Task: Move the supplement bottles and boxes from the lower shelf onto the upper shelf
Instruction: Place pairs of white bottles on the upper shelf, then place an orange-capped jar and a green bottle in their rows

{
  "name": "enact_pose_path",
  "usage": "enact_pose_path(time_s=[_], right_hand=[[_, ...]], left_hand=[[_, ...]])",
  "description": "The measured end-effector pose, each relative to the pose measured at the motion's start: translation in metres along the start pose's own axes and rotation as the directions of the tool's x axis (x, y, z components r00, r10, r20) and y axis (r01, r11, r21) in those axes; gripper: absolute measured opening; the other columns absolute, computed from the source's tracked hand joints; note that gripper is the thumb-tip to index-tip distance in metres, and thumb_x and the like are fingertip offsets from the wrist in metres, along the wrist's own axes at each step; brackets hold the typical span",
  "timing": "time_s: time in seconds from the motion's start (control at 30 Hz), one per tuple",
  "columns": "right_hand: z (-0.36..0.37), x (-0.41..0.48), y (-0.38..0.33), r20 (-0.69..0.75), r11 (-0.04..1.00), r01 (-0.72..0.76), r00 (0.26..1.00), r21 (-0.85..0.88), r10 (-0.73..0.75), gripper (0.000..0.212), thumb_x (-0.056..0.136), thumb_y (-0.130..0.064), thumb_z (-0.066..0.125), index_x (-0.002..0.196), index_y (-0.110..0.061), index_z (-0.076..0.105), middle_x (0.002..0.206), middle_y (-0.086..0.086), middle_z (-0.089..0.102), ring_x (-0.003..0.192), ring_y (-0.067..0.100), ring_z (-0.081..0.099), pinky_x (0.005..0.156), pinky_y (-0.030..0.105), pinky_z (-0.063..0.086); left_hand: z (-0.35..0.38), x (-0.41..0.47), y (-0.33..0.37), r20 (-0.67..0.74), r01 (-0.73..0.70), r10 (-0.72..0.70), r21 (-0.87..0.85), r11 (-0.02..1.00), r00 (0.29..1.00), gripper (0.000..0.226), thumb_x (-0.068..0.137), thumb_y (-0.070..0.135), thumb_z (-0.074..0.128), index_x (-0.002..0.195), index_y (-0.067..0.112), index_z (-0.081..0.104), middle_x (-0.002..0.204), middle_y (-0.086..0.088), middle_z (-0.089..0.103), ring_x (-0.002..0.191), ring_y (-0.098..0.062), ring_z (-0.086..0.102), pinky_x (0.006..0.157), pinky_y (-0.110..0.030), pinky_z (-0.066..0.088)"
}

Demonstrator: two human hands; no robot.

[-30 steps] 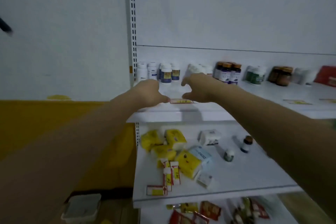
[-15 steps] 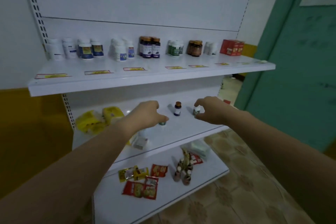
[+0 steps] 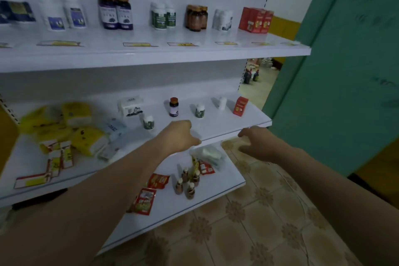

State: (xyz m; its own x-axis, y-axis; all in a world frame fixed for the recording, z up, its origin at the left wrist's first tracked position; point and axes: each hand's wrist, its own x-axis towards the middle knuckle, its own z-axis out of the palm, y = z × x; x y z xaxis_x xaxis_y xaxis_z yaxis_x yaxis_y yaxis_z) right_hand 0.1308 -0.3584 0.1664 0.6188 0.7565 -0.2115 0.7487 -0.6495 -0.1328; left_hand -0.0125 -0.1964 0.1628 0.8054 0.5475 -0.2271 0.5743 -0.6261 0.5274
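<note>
Both your hands are empty: the left hand [image 3: 180, 136] hangs over the front of the lower shelf [image 3: 226, 124] with its fingers loosely curled on nothing, and the right hand [image 3: 257, 141] sits just off the shelf's front edge, fingers half spread and holding nothing. What is left to move stands upright behind them: a green bottle [image 3: 148, 122] nearest your left hand, a dark bottle [image 3: 173, 107], a second green bottle [image 3: 200, 111], a white bottle [image 3: 222, 102] and a red box [image 3: 240, 106] near the right end, plus a white box [image 3: 130, 106] further left. The likeliest slip is a knock: these bottles are narrow and stand apart, so reaching past the near green one for the dark one could tip it with your wrist, and a toppled bottle may roll off the open front. The red box stands close to the shelf's right end, so a sideways push could send it over. On the way up, mind the upper shelf [image 3: 151, 58], whose front lip juts out above your hands; clip it and you may lose your grip. Up there the rows are already close, so set each item into a gap, such as the one beside the red boxes [image 3: 255, 20], rather than shoving the neighbours. The view is blurred towards the left, so labels cannot be read.
</note>
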Motion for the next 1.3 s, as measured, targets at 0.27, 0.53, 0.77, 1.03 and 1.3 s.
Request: enact_pose_path(time_s=[0.27,0.53,0.77,1.03,1.3], right_hand=[[0.016,0.116,0.045,0.032,1.0,0.02,0.999,0.015,-0.021,0.049,0.091,-0.031,0.057,0.136,-0.016,0.046,0.136,0.01,0.049,0.123,0.026,0.048,0.101,0.034,0.041],[0.03,0.256,0.043,0.124,0.997,0.081,0.989,0.019,-0.082,0.05,0.092,-0.033,0.055,0.138,-0.016,0.042,0.14,0.01,0.046,0.128,0.026,0.045,0.106,0.035,0.038],[0.051,0.366,0.023,0.119,0.985,0.156,0.979,0.069,-0.163,0.058,0.091,-0.028,0.058,0.143,-0.014,0.034,0.136,0.015,0.047,0.121,0.029,0.051,0.1,0.032,0.041],[0.088,0.463,0.017,0.143,0.973,0.221,0.963,0.067,-0.228,0.064,0.088,-0.027,0.057,0.145,-0.017,0.03,0.143,0.015,0.035,0.13,0.035,0.038,0.106,0.044,0.039],[0.11,0.481,0.025,0.02,0.95,0.31,0.95,0.02,-0.311,0.033,0.09,-0.011,0.055,0.123,-0.013,0.055,0.113,0.016,0.059,0.106,0.032,0.056,0.087,0.035,0.05]], left_hand=[[0.025,0.123,-0.003,0.033,0.068,-0.067,-0.015,0.998,0.997,0.056,0.089,0.036,0.06,0.134,0.008,0.042,0.137,-0.011,0.048,0.121,-0.025,0.048,0.089,-0.027,0.039],[0.019,0.231,-0.056,-0.036,0.207,-0.212,-0.102,0.973,0.977,0.052,0.09,0.03,0.059,0.134,0.006,0.043,0.137,-0.014,0.048,0.114,-0.025,0.052,0.092,-0.029,0.041],[0.014,0.324,-0.093,-0.213,0.202,-0.211,-0.067,0.977,0.954,0.057,0.088,0.025,0.063,0.135,0.004,0.039,0.126,-0.018,0.054,0.112,-0.033,0.054,0.086,-0.033,0.041],[0.027,0.422,-0.125,-0.226,0.292,-0.304,-0.083,0.953,0.925,0.072,0.086,0.028,0.064,0.143,0.002,0.027,0.147,-0.018,0.032,0.134,-0.034,0.035,0.109,-0.04,0.03],[0.055,0.446,-0.134,-0.306,0.259,-0.266,-0.062,0.964,0.914,0.037,0.087,0.02,0.062,0.117,0.001,0.051,0.119,-0.019,0.049,0.105,-0.034,0.052,0.086,-0.032,0.039]])
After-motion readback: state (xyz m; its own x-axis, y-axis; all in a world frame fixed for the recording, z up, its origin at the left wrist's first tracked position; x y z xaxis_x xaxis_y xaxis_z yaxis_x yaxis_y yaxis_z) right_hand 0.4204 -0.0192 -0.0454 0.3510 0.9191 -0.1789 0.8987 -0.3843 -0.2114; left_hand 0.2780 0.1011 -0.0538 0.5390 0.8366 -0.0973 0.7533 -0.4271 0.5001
